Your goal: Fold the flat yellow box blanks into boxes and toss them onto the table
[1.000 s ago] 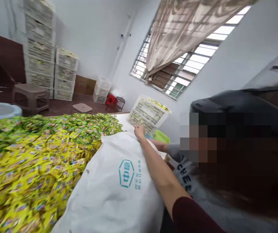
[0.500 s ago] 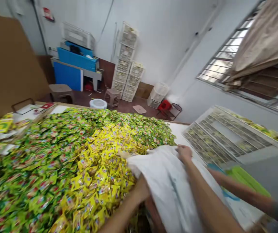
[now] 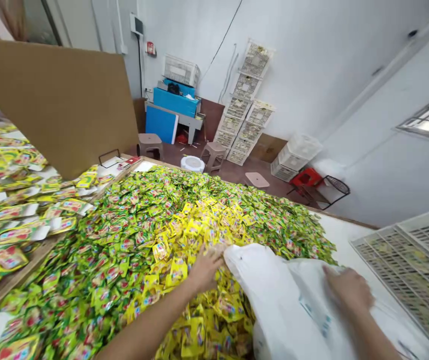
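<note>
A big white sack (image 3: 282, 305) lies on a table at the lower right, against a large heap of yellow and green sachets (image 3: 169, 235). My left hand (image 3: 205, 267) rests on the sachets at the sack's left edge, its fingers curled around the sack's rim. My right hand (image 3: 345, 287) lies on top of the sack farther right; motion smears its fingers.
A white slatted crate (image 3: 413, 265) stands at the right edge. A brown cardboard sheet (image 3: 57, 100) leans at the left above more sachets (image 3: 8, 210). Stacked white crates (image 3: 246, 100), stools and a blue machine (image 3: 175, 102) stand by the far wall.
The view has swung left, away from the other person. My left hand has come to the sack's left edge and my right hand has slid right across the sack.
</note>
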The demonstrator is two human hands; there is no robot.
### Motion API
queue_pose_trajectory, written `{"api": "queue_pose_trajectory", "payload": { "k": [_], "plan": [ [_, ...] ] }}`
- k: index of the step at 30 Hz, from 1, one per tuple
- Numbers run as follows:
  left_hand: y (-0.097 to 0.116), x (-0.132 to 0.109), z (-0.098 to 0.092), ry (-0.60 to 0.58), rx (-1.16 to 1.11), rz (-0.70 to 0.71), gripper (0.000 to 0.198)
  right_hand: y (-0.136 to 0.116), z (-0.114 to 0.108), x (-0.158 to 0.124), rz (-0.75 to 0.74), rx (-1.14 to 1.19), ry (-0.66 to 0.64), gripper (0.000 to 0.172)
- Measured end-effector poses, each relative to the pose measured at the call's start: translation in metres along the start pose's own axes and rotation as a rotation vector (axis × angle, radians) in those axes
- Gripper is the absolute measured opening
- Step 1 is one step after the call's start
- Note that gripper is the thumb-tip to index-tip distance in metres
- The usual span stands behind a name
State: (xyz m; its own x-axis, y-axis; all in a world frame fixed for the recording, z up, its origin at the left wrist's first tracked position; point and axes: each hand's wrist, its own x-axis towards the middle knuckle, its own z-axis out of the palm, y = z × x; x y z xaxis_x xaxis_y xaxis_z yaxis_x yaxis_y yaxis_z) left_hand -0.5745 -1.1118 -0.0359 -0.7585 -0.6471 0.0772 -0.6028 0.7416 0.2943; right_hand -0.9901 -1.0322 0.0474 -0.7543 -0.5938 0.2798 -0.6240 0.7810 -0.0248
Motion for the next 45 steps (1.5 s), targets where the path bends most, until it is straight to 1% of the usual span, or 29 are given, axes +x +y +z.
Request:
{"api": "queue_pose_trajectory", "payload": {
  "k": [2, 4, 6, 8, 10, 12, 13, 14, 15, 17, 19, 20, 22, 24, 27, 29, 30, 31, 33, 35, 37, 39, 41, 45],
  "plan": [
    [-0.044, 0.009, -0.015, 0.048, 0.097, -0.167, 0.068, -0.052, 0.022, -0.023, -0.112, -0.012, -0.083, 0.058],
    [-0.091, 0.008, -0.027, 0.096, 0.146, -0.34, 0.066, -0.104, 0.039, -0.049, -0.27, -0.004, -0.203, 0.058],
    [-0.132, -0.001, -0.032, 0.13, 0.165, -0.483, 0.064, -0.153, 0.054, -0.078, -0.408, 0.04, -0.274, 0.056],
    [-0.161, -0.011, -0.03, 0.148, 0.176, -0.575, 0.063, -0.202, 0.068, -0.109, -0.495, 0.077, -0.318, 0.059],
    [-0.179, -0.015, -0.024, 0.162, 0.183, -0.619, 0.061, -0.25, 0.079, -0.14, -0.59, 0.097, -0.373, 0.072],
    [-0.191, -0.009, -0.018, 0.18, 0.193, -0.649, 0.06, -0.294, 0.09, -0.166, -0.731, 0.098, -0.443, 0.084],
    [-0.197, -0.003, -0.016, 0.191, 0.199, -0.666, 0.061, -0.314, 0.095, -0.177, -0.78, 0.089, -0.457, 0.09],
    [-0.202, 0.003, -0.015, 0.202, 0.205, -0.683, 0.063, -0.331, 0.099, -0.185, -0.802, 0.074, -0.458, 0.094],
    [-0.206, 0.009, -0.014, 0.213, 0.211, -0.698, 0.065, -0.346, 0.103, -0.191, -0.794, 0.056, -0.443, 0.097],
    [-0.213, 0.016, -0.013, 0.227, 0.22, -0.722, 0.066, -0.364, 0.109, -0.199, -0.743, 0.021, -0.411, 0.099],
    [-0.214, 0.012, -0.012, 0.231, 0.226, -0.743, 0.064, -0.368, 0.112, -0.205, -0.734, 0.02, -0.397, 0.095],
    [-0.212, 0.006, -0.012, 0.229, 0.228, -0.759, 0.062, -0.367, 0.112, -0.209, -0.751, 0.037, -0.398, 0.093],
    [-0.208, -0.015, -0.011, 0.215, 0.226, -0.797, 0.06, -0.36, 0.111, -0.223, -0.811, 0.102, -0.406, 0.092],
    [-0.206, -0.041, -0.009, 0.179, 0.215, -0.842, 0.059, -0.353, 0.108, -0.244, -0.884, 0.182, -0.428, 0.092],
    [-0.21, -0.071, -0.008, 0.108, 0.207, -0.908, 0.053, -0.351, 0.102, -0.274, -0.968, 0.259, -0.491, 0.091],
    [-0.214, -0.079, -0.008, 0.076, 0.218, -0.938, 0.05, -0.352, 0.099, -0.282, -0.998, 0.267, -0.544, 0.091],
    [-0.214, -0.08, -0.009, 0.067, 0.226, -0.94, 0.05, -0.351, 0.098, -0.281, -1.012, 0.271, -0.564, 0.091],
    [-0.213, -0.08, -0.01, 0.062, 0.232, -0.934, 0.05, -0.348, 0.097, -0.277, -1.025, 0.28, -0.575, 0.09],
    [-0.204, -0.08, -0.011, 0.058, 0.242, -0.897, 0.052, -0.335, 0.097, -0.262, -1.026, 0.292, -0.56, 0.078],
    [-0.19, -0.082, -0.01, 0.053, 0.24, -0.844, 0.053, -0.315, 0.099, -0.241, -0.961, 0.266, -0.514, 0.063],
    [-0.174, -0.089, -0.008, 0.041, 0.229, -0.797, 0.053, -0.29, 0.102, -0.217, -0.866, 0.203, -0.467, 0.055],
    [-0.156, -0.097, -0.004, 0.024, 0.21, -0.755, 0.051, -0.265, 0.104, -0.193, -0.807, 0.116, -0.414, 0.056],
    [-0.138, -0.105, -0.001, 0.001, 0.18, -0.714, 0.051, -0.241, 0.105, -0.171, -0.767, 0.004, -0.379, 0.06],
    [-0.097, -0.114, 0.004, -0.04, 0.103, -0.677, 0.054, -0.204, 0.104, -0.142, -0.688, -0.136, -0.347, 0.066]
  ]
}}
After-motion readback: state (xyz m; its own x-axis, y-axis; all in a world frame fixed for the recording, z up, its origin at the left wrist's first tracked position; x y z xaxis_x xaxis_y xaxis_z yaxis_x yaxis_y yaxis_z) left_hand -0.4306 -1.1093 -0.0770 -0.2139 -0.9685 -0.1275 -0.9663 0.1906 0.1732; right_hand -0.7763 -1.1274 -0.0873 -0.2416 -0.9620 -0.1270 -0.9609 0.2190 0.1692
